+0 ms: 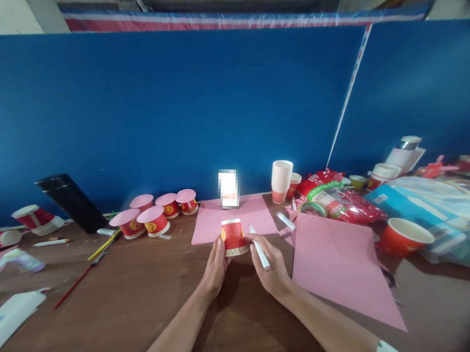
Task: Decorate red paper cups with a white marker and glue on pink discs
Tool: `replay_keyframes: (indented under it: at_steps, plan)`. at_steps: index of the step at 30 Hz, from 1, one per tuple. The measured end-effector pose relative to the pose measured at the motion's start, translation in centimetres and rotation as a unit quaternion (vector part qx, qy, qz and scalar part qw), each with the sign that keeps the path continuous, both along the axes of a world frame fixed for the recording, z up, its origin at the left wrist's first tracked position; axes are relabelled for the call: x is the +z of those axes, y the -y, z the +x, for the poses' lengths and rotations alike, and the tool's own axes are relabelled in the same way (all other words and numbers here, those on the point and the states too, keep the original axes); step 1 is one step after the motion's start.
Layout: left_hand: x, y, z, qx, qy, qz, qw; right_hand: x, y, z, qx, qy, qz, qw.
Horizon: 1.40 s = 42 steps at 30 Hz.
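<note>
In front of me, my left hand [215, 268] grips a red paper cup [233, 237] from its left side, above the brown table [136, 306]. The cup is upside down, its rim low, with a zigzag line around the lower edge and a yellow emblem on its left. My right hand [270, 266] holds a white marker [260, 254], tip pointing up and left. The fingertips of that hand are close to the cup's right side; whether they touch it I cannot tell. Behind the cup lies a pink paper sheet [209, 227].
Several red cups topped with pink discs [153, 214] stand left of centre. A black bottle [72, 202] leans behind brushes and pens. To the right lie another pink sheet [332, 263], a paper cup [403, 240] and plastic packages [335, 196]. Stacked white cups [281, 178] stand by the blue partition [183, 106].
</note>
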State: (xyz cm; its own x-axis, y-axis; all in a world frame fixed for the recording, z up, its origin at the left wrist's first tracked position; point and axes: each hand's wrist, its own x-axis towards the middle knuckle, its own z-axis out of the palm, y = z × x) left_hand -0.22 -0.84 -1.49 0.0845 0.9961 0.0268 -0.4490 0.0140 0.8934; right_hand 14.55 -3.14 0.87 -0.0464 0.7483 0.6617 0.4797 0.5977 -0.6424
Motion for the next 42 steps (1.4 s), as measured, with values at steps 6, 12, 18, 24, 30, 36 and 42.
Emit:
replay_keyframes:
  at_steps: [6,12,18,24,30,36,42]
  plan:
    - [-0.5,0.1,-0.2,-0.010,-0.038,0.023,0.999,-0.2,-0.4,0.3,-0.015,0.006,-0.019,1.000]
    - [-0.2,0.0,-0.2,0.010,-0.019,-0.007,1.000,-1.0,-1.3,0.6,-0.068,-0.008,-0.036,0.997]
    - [0.1,0.0,-0.3,-0.004,-0.064,0.024,0.998,-1.3,-1.8,0.5,-0.051,-0.028,-0.058,0.997]
    - [-0.1,0.1,-0.4,0.045,-0.115,0.049,0.991,-1.4,-1.9,0.5,-0.057,-0.042,-0.077,0.995]
    - [0.2,0.3,-0.2,0.036,-0.139,0.090,0.985,-1.9,-2.4,0.6,-0.082,-0.012,-0.091,0.992]
    - [0.3,0.6,0.1,0.075,-0.187,0.109,0.973,-1.9,-2.6,0.6,-0.111,0.008,-0.075,0.991]
    - [0.1,0.6,-0.1,0.134,-0.253,0.112,0.952,-1.5,-2.0,0.6,-0.083,-0.014,-0.045,0.995]
